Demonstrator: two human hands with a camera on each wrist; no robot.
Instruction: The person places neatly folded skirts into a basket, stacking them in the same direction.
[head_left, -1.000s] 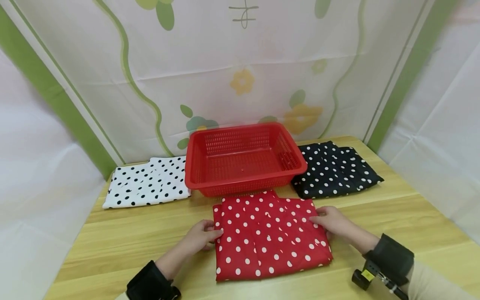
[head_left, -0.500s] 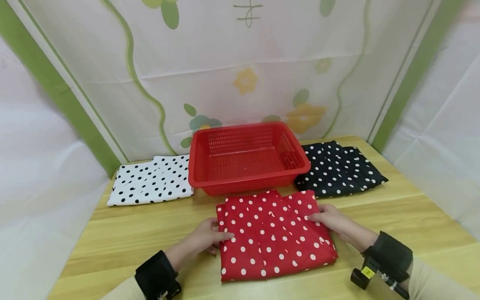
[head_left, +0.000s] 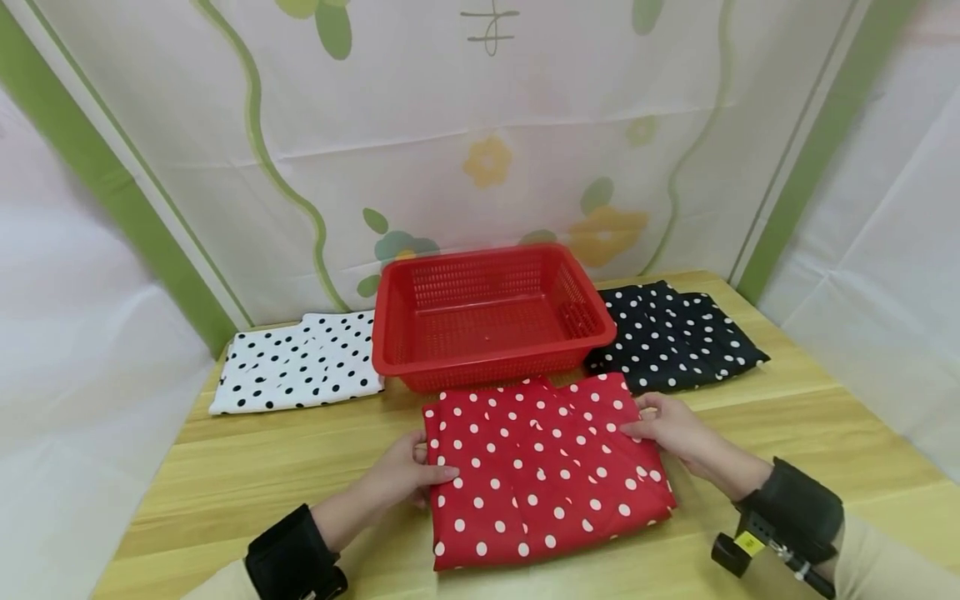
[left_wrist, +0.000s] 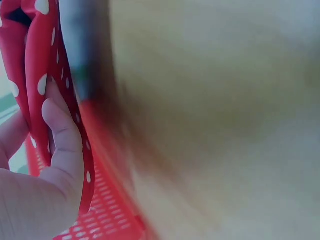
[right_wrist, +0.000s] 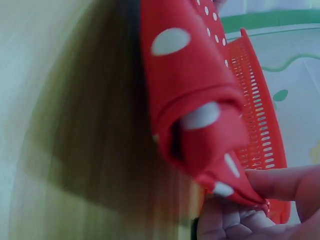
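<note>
A folded red cloth with white dots lies on the wooden table in front of a red plastic basket. My left hand grips its left edge, thumb on top; in the left wrist view the fingers curl round the cloth. My right hand pinches the cloth's right edge near the far corner; the right wrist view shows the fingers holding the lifted folded edge, with the basket behind.
A folded white cloth with black dots lies left of the basket, and a folded black cloth with white dots lies to its right. A flowered curtain hangs behind the table. White sheets close both sides.
Both hands have moved with the red cloth a little toward the basket, and its far edge now sits closer to the basket's front wall. The right edge looks slightly raised.
</note>
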